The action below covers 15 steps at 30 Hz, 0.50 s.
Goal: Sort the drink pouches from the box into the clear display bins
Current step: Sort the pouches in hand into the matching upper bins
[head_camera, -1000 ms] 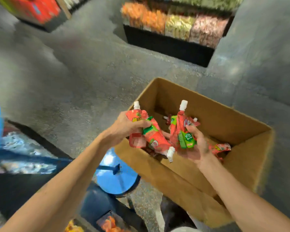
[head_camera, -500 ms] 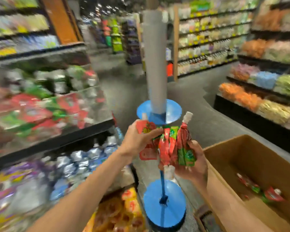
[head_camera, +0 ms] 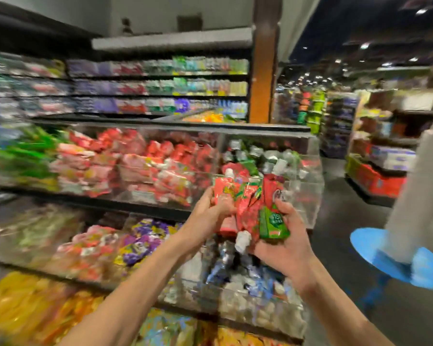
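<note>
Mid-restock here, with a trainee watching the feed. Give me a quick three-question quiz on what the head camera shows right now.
1. True or false: the clear display bins behind the hands hold no stock.
2. Pick one. The drink pouches are gripped by: A) the left hand alone; B) the right hand alone; C) both hands.
3. Fill in: the pouch panel just under the right thumb is coloured ____.

Key: 1 false, the bins are packed with pouches; 2 C; 3 green.
</note>
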Each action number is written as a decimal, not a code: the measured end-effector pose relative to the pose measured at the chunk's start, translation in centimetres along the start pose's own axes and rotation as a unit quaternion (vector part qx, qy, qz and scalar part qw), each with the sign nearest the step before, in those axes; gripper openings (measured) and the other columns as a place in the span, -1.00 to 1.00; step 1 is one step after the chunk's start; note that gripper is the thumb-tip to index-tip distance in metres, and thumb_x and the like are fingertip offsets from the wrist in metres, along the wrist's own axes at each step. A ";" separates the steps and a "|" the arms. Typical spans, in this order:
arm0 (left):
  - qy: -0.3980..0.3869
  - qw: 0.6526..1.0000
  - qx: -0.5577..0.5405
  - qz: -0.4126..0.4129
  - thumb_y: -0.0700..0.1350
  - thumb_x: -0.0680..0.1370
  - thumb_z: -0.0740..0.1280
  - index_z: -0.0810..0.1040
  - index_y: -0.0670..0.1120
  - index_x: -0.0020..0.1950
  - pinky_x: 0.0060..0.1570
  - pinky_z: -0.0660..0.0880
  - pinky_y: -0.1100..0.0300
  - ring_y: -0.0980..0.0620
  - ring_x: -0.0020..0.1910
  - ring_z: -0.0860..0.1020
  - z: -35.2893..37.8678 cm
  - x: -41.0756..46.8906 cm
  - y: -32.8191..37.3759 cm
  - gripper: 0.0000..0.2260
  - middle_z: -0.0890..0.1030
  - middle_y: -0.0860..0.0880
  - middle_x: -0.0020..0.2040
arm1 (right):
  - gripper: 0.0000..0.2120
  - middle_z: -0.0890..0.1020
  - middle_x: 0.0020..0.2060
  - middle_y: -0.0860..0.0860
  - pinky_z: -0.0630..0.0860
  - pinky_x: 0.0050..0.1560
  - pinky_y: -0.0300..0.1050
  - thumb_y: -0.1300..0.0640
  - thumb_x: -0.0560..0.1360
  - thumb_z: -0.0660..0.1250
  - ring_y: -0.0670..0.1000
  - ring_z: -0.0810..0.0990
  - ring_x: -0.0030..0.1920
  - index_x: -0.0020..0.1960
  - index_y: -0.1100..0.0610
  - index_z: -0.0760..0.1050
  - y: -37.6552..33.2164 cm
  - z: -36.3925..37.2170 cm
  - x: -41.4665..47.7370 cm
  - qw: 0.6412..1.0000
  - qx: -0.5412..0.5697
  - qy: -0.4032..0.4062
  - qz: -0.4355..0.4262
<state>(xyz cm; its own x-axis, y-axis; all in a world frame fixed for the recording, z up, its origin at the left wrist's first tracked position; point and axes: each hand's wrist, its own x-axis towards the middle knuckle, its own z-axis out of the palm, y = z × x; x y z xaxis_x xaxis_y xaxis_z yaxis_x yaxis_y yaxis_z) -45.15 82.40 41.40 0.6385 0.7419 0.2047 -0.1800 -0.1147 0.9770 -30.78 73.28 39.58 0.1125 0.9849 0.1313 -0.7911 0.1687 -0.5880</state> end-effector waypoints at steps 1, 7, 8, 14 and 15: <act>-0.005 1.000 0.009 -0.007 -0.09 0.27 0.44 0.48 0.01 0.22 -0.06 0.55 0.16 0.03 -0.03 0.60 -1.0 -0.9 0.4 -0.49 0.64 -0.03 0.02 | -0.14 0.57 0.27 0.20 0.20 0.48 0.12 0.11 0.05 0.66 0.20 0.49 0.32 0.32 0.28 0.53 0.2 0.8 1.0 1.000 0.012 -0.004 0.020; 0.035 0.996 0.060 -0.050 -0.33 0.50 0.43 0.41 0.14 0.35 -0.19 0.59 0.09 -0.02 -0.05 0.65 -5.1 -3.5 1.6 -0.46 0.68 -0.11 0.10 | -0.27 0.64 0.14 0.18 0.36 0.41 0.07 0.19 0.01 0.67 0.15 0.63 0.10 0.16 0.25 0.61 2.6 3.0 4.1 0.994 0.022 -0.027 0.104; 0.039 0.995 0.074 -0.048 -0.35 0.50 0.41 0.41 0.12 0.36 -0.20 0.58 0.14 -0.02 -0.05 0.65 -5.5 -3.7 1.5 -0.45 0.67 -0.14 0.11 | -0.23 0.63 0.17 0.20 0.36 0.41 0.08 0.20 0.01 0.67 0.17 0.62 0.13 0.20 0.27 0.58 2.9 3.0 4.2 0.992 0.015 -0.022 0.119; 0.158 0.980 0.115 -0.040 -0.32 0.45 0.46 0.36 -0.01 0.34 -0.04 0.61 0.10 0.01 -0.05 0.66 -8.2 -2.9 1.4 -0.46 0.66 -0.07 0.04 | -0.24 0.66 0.14 0.19 0.50 0.15 0.10 0.23 -0.08 0.70 0.17 0.68 0.06 0.11 0.28 0.65 3.9 3.0 5.4 0.988 -0.018 0.015 0.152; 0.176 0.977 0.118 -0.035 -0.31 0.44 0.48 0.36 -0.05 0.33 -0.02 0.60 0.11 0.03 -0.07 0.66 -9.0 -2.3 1.7 -0.46 0.66 -0.05 0.01 | -0.18 0.64 0.18 0.18 0.50 0.19 0.09 0.23 -0.07 0.70 0.16 0.65 0.11 0.19 0.28 0.62 4.0 3.0 5.8 0.988 -0.016 0.023 0.150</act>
<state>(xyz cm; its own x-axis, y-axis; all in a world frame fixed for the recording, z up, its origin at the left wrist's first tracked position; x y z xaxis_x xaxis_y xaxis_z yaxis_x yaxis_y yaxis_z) -53.66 86.37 42.07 0.3386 0.9297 0.1447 0.0591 -0.1745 0.9829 -35.04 79.57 40.39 -0.0968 0.9914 -0.0884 -0.7739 -0.1308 -0.6196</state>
